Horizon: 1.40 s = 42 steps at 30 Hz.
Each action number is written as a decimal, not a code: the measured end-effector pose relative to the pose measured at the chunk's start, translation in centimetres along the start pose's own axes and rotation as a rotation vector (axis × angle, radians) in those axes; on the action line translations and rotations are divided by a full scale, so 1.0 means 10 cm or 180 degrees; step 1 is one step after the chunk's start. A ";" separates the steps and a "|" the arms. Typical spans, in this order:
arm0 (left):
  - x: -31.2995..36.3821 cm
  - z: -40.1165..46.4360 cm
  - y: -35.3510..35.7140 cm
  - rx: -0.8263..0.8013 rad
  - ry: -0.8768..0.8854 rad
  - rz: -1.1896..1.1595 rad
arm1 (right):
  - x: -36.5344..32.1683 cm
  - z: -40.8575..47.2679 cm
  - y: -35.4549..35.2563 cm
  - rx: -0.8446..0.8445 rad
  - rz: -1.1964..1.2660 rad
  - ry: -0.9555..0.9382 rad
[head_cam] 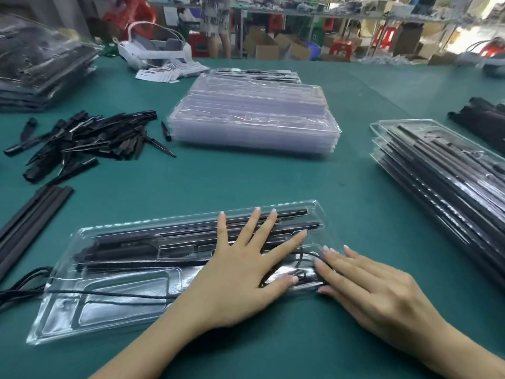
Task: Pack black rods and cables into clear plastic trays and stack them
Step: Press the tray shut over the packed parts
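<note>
A clear plastic tray (68, 318) lies on the green table in front of me, holding black rods (153, 247) in its far slots. A thin black cable (109, 294) runs across its near part and out past its left end. My left hand (240, 272) lies flat on the tray's right half with fingers spread and straight. My right hand (366, 288) rests with straight fingers on the tray's right end, fingertips on a coiled piece of cable (303, 277).
A stack of empty clear trays (254, 119) stands in the middle of the table. Filled trays (442, 170) are stacked at the right. A heap of black pointed parts (90, 138) lies at the left, with long black rods (30, 222) below it. More packed stacks (41, 64) sit far left.
</note>
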<state>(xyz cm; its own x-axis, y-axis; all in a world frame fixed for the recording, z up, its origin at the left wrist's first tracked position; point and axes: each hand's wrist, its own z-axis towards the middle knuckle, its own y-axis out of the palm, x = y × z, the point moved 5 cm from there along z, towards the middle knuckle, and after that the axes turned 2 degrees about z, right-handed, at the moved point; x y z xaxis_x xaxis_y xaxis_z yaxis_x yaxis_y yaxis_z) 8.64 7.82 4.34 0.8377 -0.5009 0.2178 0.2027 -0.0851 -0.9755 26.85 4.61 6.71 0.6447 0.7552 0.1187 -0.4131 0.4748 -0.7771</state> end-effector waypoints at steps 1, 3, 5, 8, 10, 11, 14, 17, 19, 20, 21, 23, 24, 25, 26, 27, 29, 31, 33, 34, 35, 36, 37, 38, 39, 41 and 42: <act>0.01 0.00 0.00 0.0007 0.0027 -0.0080 | 0.03 0.00 -0.02 0.0088 0.0141 0.0024; 0.01 0.01 0.00 -0.0030 0.0086 -0.0071 | 0.11 -0.02 -0.04 0.0128 0.0509 0.0224; 0.02 0.01 0.00 -0.0103 0.0126 0.0039 | 0.22 -0.02 -0.03 -0.0050 0.1051 0.0607; 0.01 0.01 0.00 -0.0154 0.0129 0.0012 | 0.37 0.07 -0.03 -0.0437 0.1751 0.0893; 0.02 0.00 -0.01 -0.0187 0.0134 0.0010 | 0.40 0.16 -0.05 -0.0648 0.1855 0.0750; 0.02 0.00 -0.01 -0.0195 0.0128 0.0016 | 0.39 0.19 -0.06 -0.0687 0.1689 0.0609; 0.03 0.01 -0.02 -0.0190 0.0074 -0.0023 | 0.29 0.19 -0.11 -0.0392 0.0628 0.0047; 0.03 0.01 -0.03 -0.0247 0.0045 -0.0125 | 0.21 0.12 -0.10 0.0084 0.0329 -0.0007; 0.02 0.01 -0.04 -0.0280 0.0040 -0.0267 | 0.20 0.12 -0.07 0.0355 0.0314 0.0170; 0.02 0.01 -0.05 -0.0302 0.0036 -0.0328 | 0.19 0.11 -0.07 0.0464 0.0356 0.0238; 0.02 0.01 -0.05 -0.0325 0.0035 -0.0355 | 0.18 0.10 -0.07 0.0527 0.0397 0.0239; 0.03 0.01 -0.05 -0.0357 0.0046 -0.0311 | 0.12 0.05 -0.12 0.0596 0.0265 0.0010; 0.04 0.02 -0.04 -0.0363 0.0047 -0.0276 | 0.07 0.02 -0.14 0.0537 0.0167 -0.0221; 0.04 0.02 -0.04 -0.0373 0.0038 -0.0256 | 0.03 -0.01 -0.15 0.0391 0.0143 -0.0420; 0.04 0.02 -0.04 -0.0389 0.0032 -0.0254 | -0.01 -0.03 -0.13 0.0168 0.0166 -0.0519; 0.04 0.03 -0.04 -0.0400 0.0028 -0.0265 | -0.03 -0.05 -0.10 -0.0067 0.0204 -0.0507; 0.04 0.03 -0.04 -0.0408 0.0015 -0.0299 | -0.05 -0.05 -0.07 -0.0401 0.0324 -0.0257; 0.05 0.03 -0.05 -0.0414 0.0015 -0.0317 | -0.05 -0.08 -0.07 -0.0500 0.0398 -0.0043; 0.05 0.02 -0.05 -0.0438 0.0018 -0.0323 | -0.07 -0.11 -0.08 -0.0554 0.0397 0.0091; 0.05 0.02 -0.05 -0.0433 0.0011 -0.0328 | -0.08 -0.12 -0.08 -0.0563 0.0392 0.0154; 0.04 0.02 -0.05 -0.0423 0.0001 -0.0327 | -0.08 -0.13 -0.09 -0.0563 0.0374 0.0201; 0.04 0.02 -0.05 -0.0418 -0.0004 -0.0313 | -0.09 -0.13 -0.09 -0.0570 0.0351 0.0218; 0.05 0.02 -0.05 -0.0416 -0.0001 -0.0289 | -0.10 -0.14 -0.08 -0.0585 0.0338 0.0208; 0.05 0.02 -0.04 -0.0415 0.0004 -0.0267 | -0.10 -0.14 -0.09 -0.0593 0.0340 0.0187; 0.04 0.02 -0.04 -0.0410 0.0008 -0.0258 | -0.11 -0.14 -0.10 -0.0593 0.0343 0.0166; 0.04 0.02 -0.04 -0.0402 0.0006 -0.0278 | -0.10 -0.12 -0.11 -0.0610 0.0312 0.0178; 0.04 0.02 -0.04 -0.0400 0.0004 -0.0297 | -0.10 -0.12 -0.11 -0.0635 0.0292 0.0197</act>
<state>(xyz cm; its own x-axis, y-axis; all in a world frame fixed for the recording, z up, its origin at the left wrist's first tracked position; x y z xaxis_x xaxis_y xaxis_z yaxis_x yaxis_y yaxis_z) 8.97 7.86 4.79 0.8175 -0.4870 0.3077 0.2144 -0.2384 -0.9472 27.41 2.74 6.75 0.6511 0.7590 0.0084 -0.3405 0.3020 -0.8904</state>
